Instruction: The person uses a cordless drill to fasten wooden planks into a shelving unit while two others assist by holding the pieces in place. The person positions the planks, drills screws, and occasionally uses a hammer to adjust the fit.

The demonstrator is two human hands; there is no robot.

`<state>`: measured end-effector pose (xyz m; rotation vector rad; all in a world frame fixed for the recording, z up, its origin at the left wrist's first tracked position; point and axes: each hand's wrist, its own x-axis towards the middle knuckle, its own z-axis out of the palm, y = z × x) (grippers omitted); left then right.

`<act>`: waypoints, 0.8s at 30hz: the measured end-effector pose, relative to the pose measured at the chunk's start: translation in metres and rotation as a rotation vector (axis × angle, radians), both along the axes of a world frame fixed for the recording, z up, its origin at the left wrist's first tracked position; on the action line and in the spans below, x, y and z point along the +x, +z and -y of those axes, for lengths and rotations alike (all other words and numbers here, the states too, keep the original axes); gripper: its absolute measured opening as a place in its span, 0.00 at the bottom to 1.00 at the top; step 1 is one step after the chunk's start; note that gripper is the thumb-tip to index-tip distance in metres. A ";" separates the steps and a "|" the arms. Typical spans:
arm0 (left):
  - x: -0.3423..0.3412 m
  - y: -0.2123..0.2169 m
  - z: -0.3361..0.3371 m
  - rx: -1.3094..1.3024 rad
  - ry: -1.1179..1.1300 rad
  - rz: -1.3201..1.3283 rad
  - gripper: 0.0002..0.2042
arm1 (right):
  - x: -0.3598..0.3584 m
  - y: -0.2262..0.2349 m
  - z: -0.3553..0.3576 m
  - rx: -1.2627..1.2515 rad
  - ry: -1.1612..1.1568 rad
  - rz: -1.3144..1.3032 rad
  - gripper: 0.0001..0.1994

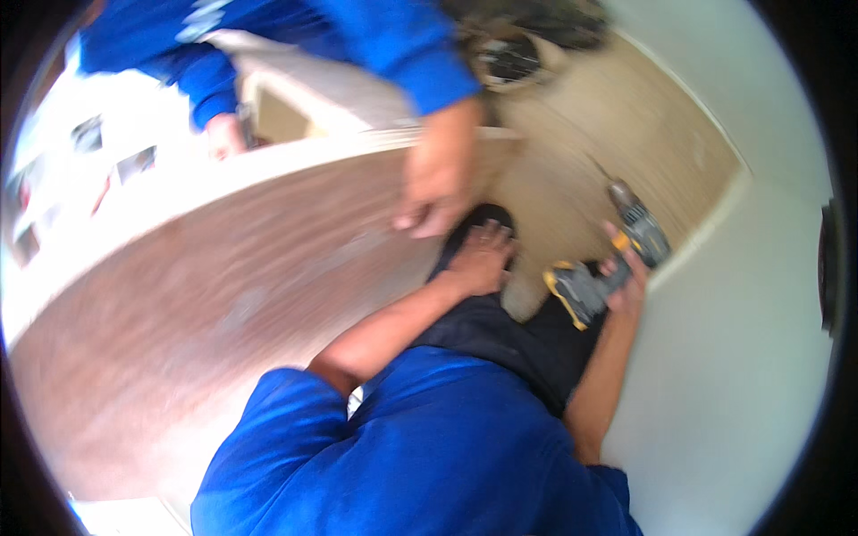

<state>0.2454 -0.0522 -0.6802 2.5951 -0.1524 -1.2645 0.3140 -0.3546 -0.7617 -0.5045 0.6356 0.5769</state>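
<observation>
My right hand (631, 279) is wrapped round the handle of a grey and yellow cordless drill (645, 234). A long thin bit (601, 167) sticks out of its chuck toward the far left, and the battery end points toward my legs. My left hand (483, 259) holds nothing; its fingers lie stretched over the dark cloth or shoe at my left leg (469, 317). To the left of that hand stands a large brown wooden panel (232, 250) with a pale edge.
Across the panel, a co-worker in blue sleeves (407, 54) hangs one hand (438, 170) over its edge. A pale wall (733, 357) rises close on my right. Beyond my feet lies a wood-look floor (643, 107), with a blurred dark item (514, 58) at the back.
</observation>
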 end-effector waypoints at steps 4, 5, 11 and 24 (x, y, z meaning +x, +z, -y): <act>-0.011 0.013 -0.016 -0.059 0.078 -0.017 0.35 | -0.010 -0.020 -0.005 -0.062 0.034 0.003 0.33; -0.016 0.018 -0.018 -0.067 0.096 0.012 0.33 | -0.013 -0.021 -0.004 -0.036 0.034 0.037 0.33; -0.056 0.096 -0.034 -0.167 0.360 0.159 0.22 | -0.011 -0.028 0.002 0.116 0.121 0.142 0.31; -0.051 0.126 -0.039 -0.020 0.509 -0.034 0.15 | -0.002 0.008 -0.007 -0.020 -0.060 0.082 0.30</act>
